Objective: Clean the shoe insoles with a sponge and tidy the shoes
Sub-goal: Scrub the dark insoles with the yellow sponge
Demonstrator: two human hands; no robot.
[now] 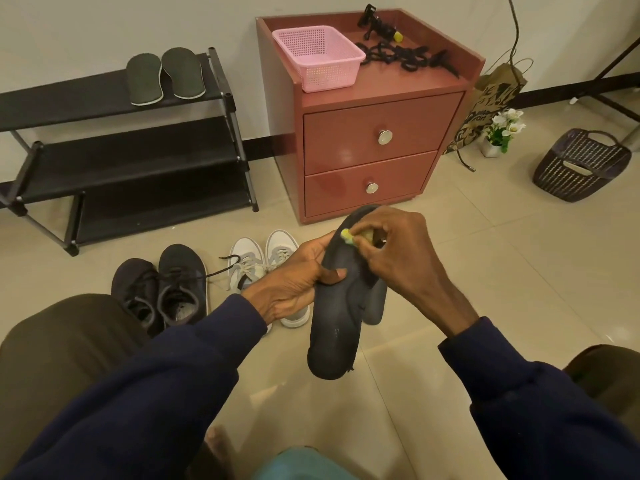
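Insole [334,327], sponge [347,235] scrubbing at the toe end.
Grip: left hand [294,275] clasps insole mid-length; right hand [401,251] pinches sponge. Best braced firmly, strokes short.

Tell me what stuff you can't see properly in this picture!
Head view:
The sponge: mostly covered by the right hand's fingers; only a yellow corner shows.
The dark piece behind the held insole: mostly covered by it.
The white shoes: partly behind the left hand.
The paper bag print: too small to read.
The black tangle on the cabinet: too small to identify.
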